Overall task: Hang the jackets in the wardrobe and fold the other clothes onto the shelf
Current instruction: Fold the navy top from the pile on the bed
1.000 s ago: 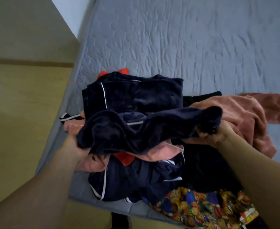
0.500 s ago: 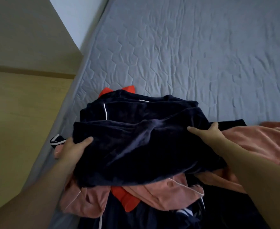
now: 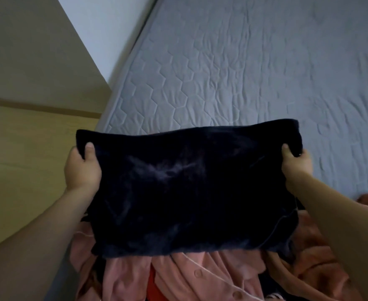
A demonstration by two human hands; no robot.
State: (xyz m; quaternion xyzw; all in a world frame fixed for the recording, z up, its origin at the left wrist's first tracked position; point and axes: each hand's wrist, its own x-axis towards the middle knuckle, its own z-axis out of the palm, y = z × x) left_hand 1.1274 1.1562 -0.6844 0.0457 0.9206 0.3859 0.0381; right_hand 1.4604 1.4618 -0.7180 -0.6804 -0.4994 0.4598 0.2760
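Two hands hold one navy garment (image 3: 191,187) up by its top edge, stretched wide above the pile. Our left hand (image 3: 82,168) pinches the left corner, thumb in front and fingers curled behind the cloth; our right hand (image 3: 296,164) does the same at the right corner. Each grip is clamped on the fabric, not slack. We hold it this way, we judge, to let it hang flat so its shape shows and a clean fold can start; the plush cloth looks soft and limp, so it needs tension from both corners to stay spread.

Its lower edge hangs over pink clothes (image 3: 200,276) heaped at the near edge of the bed (image 3: 243,72), with a strip of red (image 3: 151,283) showing among them. We cannot tell whether it touches them. Most of the quilted mattress beyond lies bare, which gives room to lay the garment down for folding. A wooden panel (image 3: 26,159) stands to the left of the bed. Neither wardrobe nor shelf shows plainly, so stowing seems some way off.
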